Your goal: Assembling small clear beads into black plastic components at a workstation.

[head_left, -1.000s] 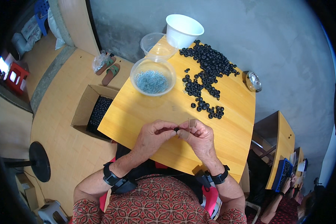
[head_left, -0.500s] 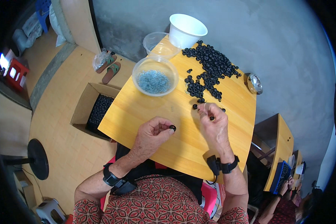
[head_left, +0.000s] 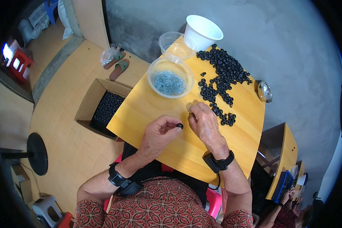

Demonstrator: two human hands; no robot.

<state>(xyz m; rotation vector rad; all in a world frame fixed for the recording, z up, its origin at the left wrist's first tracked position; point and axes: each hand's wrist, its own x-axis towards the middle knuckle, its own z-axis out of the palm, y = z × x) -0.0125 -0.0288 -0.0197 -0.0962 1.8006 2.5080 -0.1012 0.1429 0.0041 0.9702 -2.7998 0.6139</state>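
A small round black part, ring-like in shape, is pinched between the thumb and fingers of my left hand, above the near part of the yellow wooden table. My right hand is just right of it, with its fingers curled in and pressed together; whether they hold anything is hidden. Beyond the right hand spreads a pile of similar black parts, with several more lying right beside that hand. A clear round tub holds many small, pale blue-grey pieces.
An empty-looking clear tub and a white bowl stand at the table's far edge. A shiny metal bowl sits at the right edge. On the floor, left, a cardboard box holds black parts. Another person's hand works at right.
My right hand has moved left, away from the black parts and closer to my left hand. My left hand keeps its black part. The whole view has shifted slightly.
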